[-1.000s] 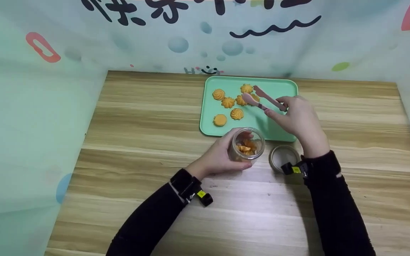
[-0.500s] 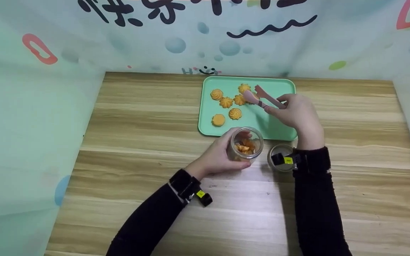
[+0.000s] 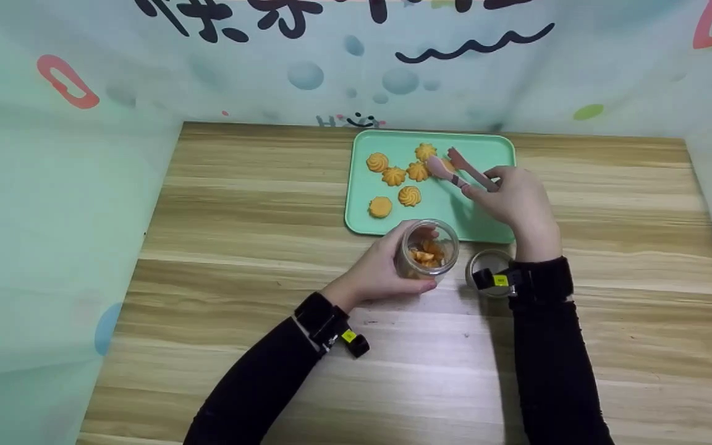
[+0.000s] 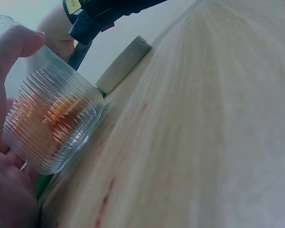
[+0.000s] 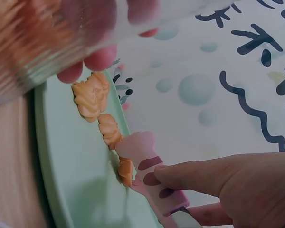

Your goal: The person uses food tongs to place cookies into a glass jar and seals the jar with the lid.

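My left hand grips a glass jar, mouth tilted up, with several orange-brown cookies inside. In the left wrist view the ribbed jar is held between thumb and fingers. Over the green tray, my right hand pinches a pair of pink tongs. The tong arms stand apart, their tips at a cookie partly hidden behind one arm. In the right wrist view that cookie sits beside the tong tip; whether both tips touch it I cannot tell.
Several swirled cookies lie on the tray's left and middle. A round lid rests on the wooden table under my right wrist, partly covered by the wrist camera. A printed cloth backdrop borders the table's back and sides.
My right forearm has swung left, its wrist camera now over the lid. The tong tips have turned slightly around the right-hand cookie. Jar and left hand stay almost in place.
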